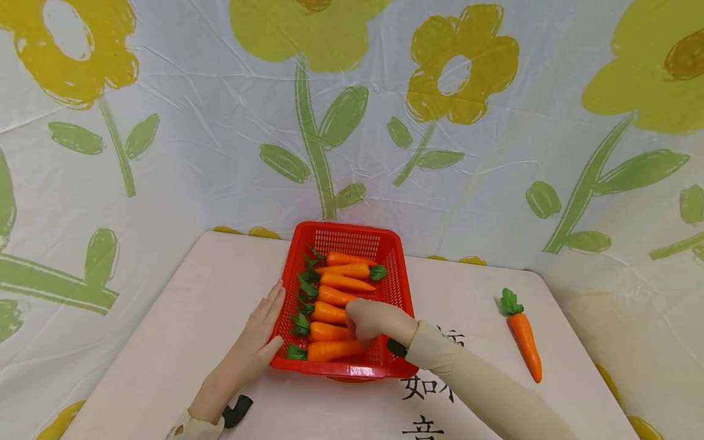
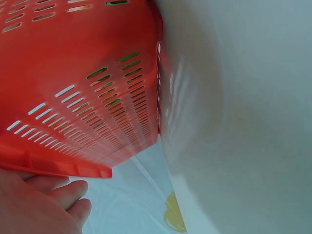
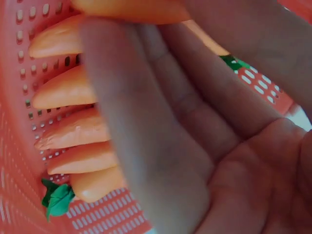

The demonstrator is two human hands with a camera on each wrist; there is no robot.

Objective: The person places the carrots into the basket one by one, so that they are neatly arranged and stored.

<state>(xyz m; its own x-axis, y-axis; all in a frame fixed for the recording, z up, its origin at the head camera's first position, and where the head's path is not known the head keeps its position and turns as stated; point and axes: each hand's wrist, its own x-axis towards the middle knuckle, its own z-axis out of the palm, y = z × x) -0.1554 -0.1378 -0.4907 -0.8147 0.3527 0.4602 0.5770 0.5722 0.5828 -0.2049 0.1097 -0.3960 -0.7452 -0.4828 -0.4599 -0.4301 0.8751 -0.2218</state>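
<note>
A red plastic basket [image 1: 344,371] holds several orange carrots [image 1: 345,282] with green tops, lying crosswise in a row, most with their leaves to the left. My left hand [image 1: 255,333] rests against the basket's left rim, fingers straight along it and thumb near the front corner. In the left wrist view, its fingers [image 2: 66,195] touch the rim from outside. My right hand [image 1: 376,319] reaches into the basket from the right and grips the carrot nearest the front [image 1: 332,351] by its narrow end. In the right wrist view, thumb and fingers bracket that carrot [image 3: 131,10].
One more carrot [image 1: 525,345] lies on the table, right of the basket. The pale table [image 1: 165,342] carries black printed characters [image 1: 422,386] in front. A cloth with printed flowers [image 1: 464,67] hangs behind and at both sides, close to the basket's far end.
</note>
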